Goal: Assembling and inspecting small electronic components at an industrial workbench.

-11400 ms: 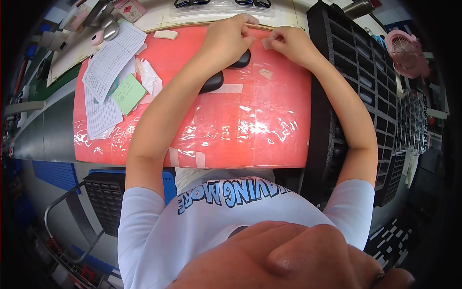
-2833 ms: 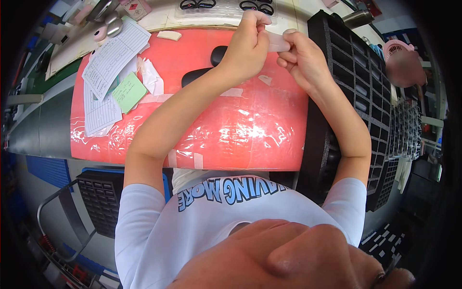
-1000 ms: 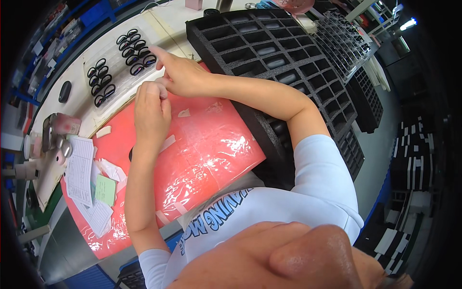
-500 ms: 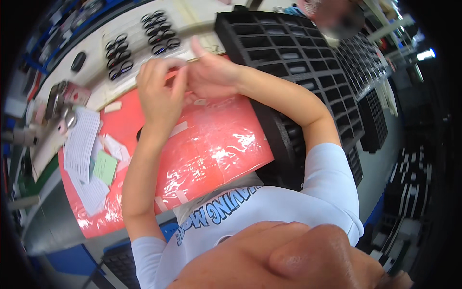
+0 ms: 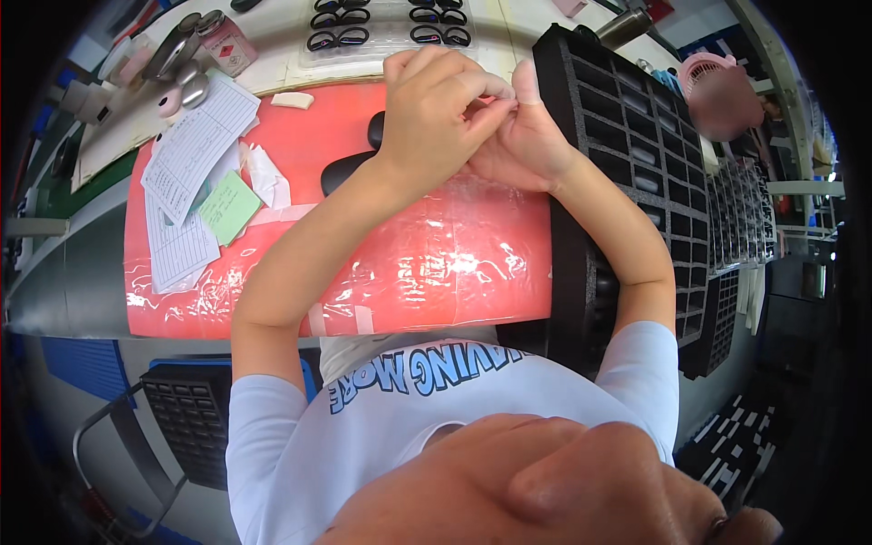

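Left hand (image 5: 445, 113) is raised over the far part of the red mat (image 5: 436, 304), its fingers curled and the tips of thumb and forefinger pressed together; whether anything small sits in that pinch cannot be told. Right hand (image 5: 531, 150) is just beside it, palm largely exposed and thumb standing up apart from the fingers, some of which are hidden behind the left hand. On the right thumb, next to the pinch, shows a pale patch (image 5: 527, 98), too small to make out. Two black oval cases (image 5: 346, 173) lie on the mat just beside the left wrist and hand, both partly covered by them. Beyond the mat, on the white counter (image 5: 276, 56), a clear tray (image 5: 391, 41) holds black looped pieces (image 5: 338, 38) in two groups. A black foam tray (image 5: 569, 200) with many compartments stands along the mat's right edge, near the right forearm, dark objects in some compartments. Over on the left of the mat lie overlapping papers (image 5: 195, 150), a green note (image 5: 229, 207) and a crumpled white tissue (image 5: 268, 177), with a cream-coloured piece (image 5: 292, 100) near the mat's far edge and a pink tin (image 5: 227, 45) beyond
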Demonstrator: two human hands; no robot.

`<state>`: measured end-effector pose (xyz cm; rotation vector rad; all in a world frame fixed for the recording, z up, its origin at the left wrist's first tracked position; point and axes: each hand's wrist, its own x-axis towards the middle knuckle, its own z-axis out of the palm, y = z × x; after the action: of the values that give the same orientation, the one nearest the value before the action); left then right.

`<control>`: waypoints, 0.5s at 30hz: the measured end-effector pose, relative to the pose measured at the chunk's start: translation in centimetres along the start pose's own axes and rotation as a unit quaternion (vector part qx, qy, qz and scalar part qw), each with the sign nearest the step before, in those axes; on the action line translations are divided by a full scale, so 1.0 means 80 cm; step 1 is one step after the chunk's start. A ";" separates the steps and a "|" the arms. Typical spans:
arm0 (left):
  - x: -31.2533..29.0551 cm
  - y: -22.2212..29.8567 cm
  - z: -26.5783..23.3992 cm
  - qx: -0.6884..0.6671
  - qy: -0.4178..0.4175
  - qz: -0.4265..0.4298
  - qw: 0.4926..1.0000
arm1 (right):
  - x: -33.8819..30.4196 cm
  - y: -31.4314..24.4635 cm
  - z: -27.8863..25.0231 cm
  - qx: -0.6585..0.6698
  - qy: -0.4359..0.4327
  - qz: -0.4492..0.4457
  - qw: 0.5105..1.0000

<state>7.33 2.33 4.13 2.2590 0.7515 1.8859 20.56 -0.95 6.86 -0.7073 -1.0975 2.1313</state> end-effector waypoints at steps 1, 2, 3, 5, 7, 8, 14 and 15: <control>0.000 0.001 -0.001 0.016 0.001 0.017 1.000 | 0.000 0.003 -0.001 0.020 0.010 0.002 1.000; 0.001 0.001 -0.001 0.032 0.001 0.033 0.999 | 0.000 0.003 -0.003 0.021 0.011 0.003 1.000; 0.000 0.001 -0.001 0.033 0.000 0.032 0.999 | 0.000 0.005 -0.006 0.024 0.004 0.002 1.000; -0.002 0.000 0.001 0.020 0.004 0.019 1.000 | 0.001 0.006 -0.006 0.027 -0.003 0.004 1.000; -0.003 0.006 -0.001 0.007 -0.010 0.012 1.000 | -0.003 0.006 -0.001 -0.090 0.054 -0.055 0.993; -0.003 0.010 -0.002 -0.009 -0.022 0.004 1.000 | -0.002 0.006 -0.007 -0.089 0.051 -0.056 0.993; -0.010 0.012 0.002 -0.041 -0.002 0.027 0.999 | -0.003 -0.013 -0.023 -0.335 0.238 -0.325 0.852; -0.009 0.010 0.002 -0.041 -0.001 0.027 0.999 | -0.008 -0.019 -0.023 -0.301 0.253 -0.345 0.853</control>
<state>7.66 1.37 3.75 2.2530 0.6059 1.8994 22.66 0.19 7.30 -0.9020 -1.4334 0.9098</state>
